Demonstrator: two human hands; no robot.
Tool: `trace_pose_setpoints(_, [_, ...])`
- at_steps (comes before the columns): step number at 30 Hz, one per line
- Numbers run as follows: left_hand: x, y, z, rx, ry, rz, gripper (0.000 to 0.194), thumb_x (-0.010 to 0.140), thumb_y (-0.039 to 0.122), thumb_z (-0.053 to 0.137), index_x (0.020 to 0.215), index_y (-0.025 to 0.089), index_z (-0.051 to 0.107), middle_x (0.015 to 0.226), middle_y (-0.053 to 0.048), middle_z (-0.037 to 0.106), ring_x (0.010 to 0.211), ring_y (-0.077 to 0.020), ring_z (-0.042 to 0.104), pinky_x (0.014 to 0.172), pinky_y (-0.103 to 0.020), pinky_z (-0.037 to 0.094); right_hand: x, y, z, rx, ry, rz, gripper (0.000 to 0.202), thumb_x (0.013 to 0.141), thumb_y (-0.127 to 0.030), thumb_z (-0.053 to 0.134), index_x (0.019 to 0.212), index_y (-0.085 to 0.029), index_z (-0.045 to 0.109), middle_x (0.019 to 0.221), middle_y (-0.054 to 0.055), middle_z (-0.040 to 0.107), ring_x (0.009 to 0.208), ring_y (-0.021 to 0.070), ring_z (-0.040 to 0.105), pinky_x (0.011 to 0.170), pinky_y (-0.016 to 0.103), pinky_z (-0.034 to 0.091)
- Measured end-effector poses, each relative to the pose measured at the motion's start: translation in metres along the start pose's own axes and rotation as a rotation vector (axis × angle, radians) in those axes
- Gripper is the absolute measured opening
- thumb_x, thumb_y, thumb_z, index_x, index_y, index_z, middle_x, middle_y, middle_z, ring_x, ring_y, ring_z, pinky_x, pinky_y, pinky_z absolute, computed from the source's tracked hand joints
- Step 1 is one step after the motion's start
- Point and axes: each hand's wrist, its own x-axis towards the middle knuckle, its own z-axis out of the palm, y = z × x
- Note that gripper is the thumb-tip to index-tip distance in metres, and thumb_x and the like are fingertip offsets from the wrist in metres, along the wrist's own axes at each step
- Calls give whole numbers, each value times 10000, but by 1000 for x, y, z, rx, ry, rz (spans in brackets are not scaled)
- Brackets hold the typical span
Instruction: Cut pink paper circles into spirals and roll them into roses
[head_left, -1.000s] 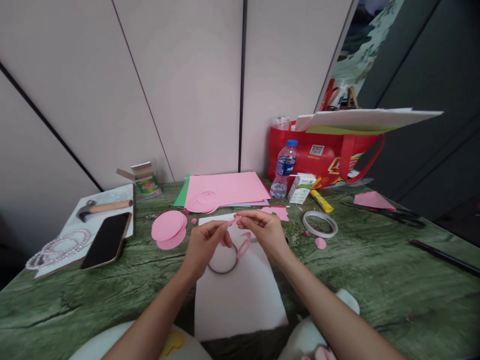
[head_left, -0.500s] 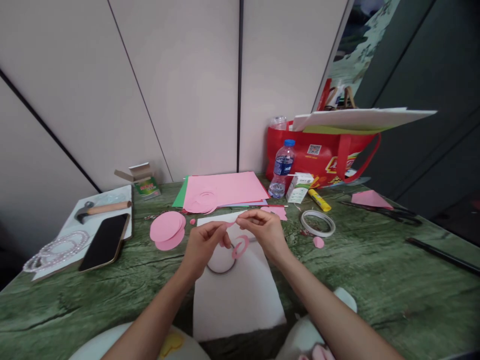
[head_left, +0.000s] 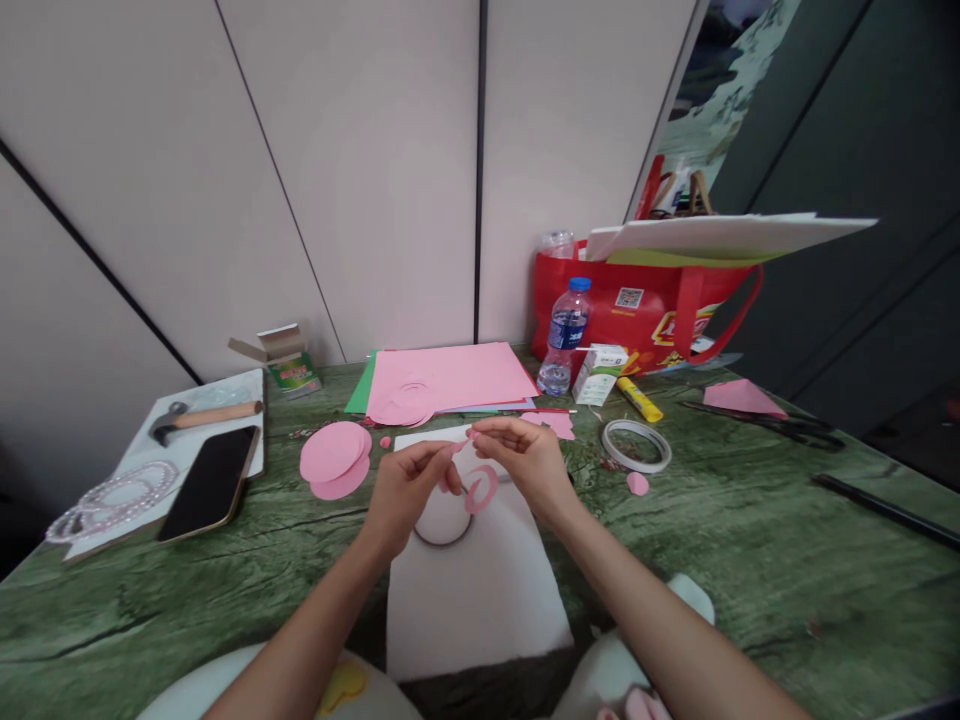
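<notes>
Between my two hands runs a pink paper strip (head_left: 482, 489), its lower part curling in a loop over the white sheet (head_left: 480, 610). My left hand (head_left: 409, 490) pinches the strip near its upper part. My right hand (head_left: 525, 463) pinches the strip's upper end between thumb and fingers. Below my left hand a thin dark ring (head_left: 442, 543) shows over the white sheet; whether that hand also touches it is unclear. Pink paper discs (head_left: 335, 458) lie stacked left of my hands.
Pink sheets (head_left: 457, 375) lie behind my hands. At the left are a phone (head_left: 210, 482), hammer (head_left: 217, 414), bead strands (head_left: 124, 495) and small box (head_left: 292, 372). Rightward stand a bottle (head_left: 566, 335), carton (head_left: 600, 374), glue stick (head_left: 640, 400), tape roll (head_left: 636, 446) and red bag (head_left: 645, 310).
The fingertips of my right hand have shifted slightly left and up along the strip. The hanging pink loop has swung a little. My left hand has barely moved.
</notes>
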Motion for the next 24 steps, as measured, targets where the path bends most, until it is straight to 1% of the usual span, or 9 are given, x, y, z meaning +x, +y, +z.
trace_pose_setpoints(4, [0,1,0,13,-6,6,215,783,317,564,706,142,662,525,0,601,534,-122,513,593,-254,417,-1,-1,1,46,-11,23,222,569,-289,769,723,-173,661,635,-1,663,568,127,600,583,266,497])
trace_pose_setpoints(9, [0,1,0,15,-2,-2,191,779,298,571,776,140,678,520,7,608,539,-116,518,596,-244,420,-2,-2,2,54,-24,17,179,574,-258,767,676,-172,648,566,-26,629,526,105,578,542,229,465])
trace_pose_setpoints(13, [-1,0,0,11,-3,-6,193,776,296,576,811,135,675,524,4,609,541,-119,518,605,-253,420,-1,-2,1,57,-18,11,183,572,-267,767,706,-179,679,625,-8,666,572,124,605,584,253,491])
trace_pose_setpoints(17, [0,-1,0,-1,8,-5,190,770,303,581,796,133,662,525,1,606,543,-123,513,606,-257,418,-1,-2,1,22,-27,1,206,615,-305,737,779,-185,702,694,25,698,670,167,646,670,310,524])
trace_pose_setpoints(19, [0,-1,0,0,5,-1,191,769,306,582,792,134,662,525,1,604,540,-123,510,600,-255,416,-1,-2,1,4,-36,-8,214,631,-313,725,804,-188,708,725,35,706,691,173,651,697,325,528])
trace_pose_setpoints(22, [0,-1,0,7,3,5,198,768,304,582,818,135,674,519,4,600,536,-123,509,593,-252,415,-1,-2,1,-4,-45,-23,201,639,-318,717,794,-191,708,784,43,709,679,159,643,692,317,531])
trace_pose_setpoints(24, [0,-1,-1,15,0,8,212,770,305,579,852,139,681,524,4,601,542,-126,517,596,-254,420,-1,-1,1,1,-39,-22,202,627,-329,724,770,-189,699,778,40,705,642,148,632,654,306,534])
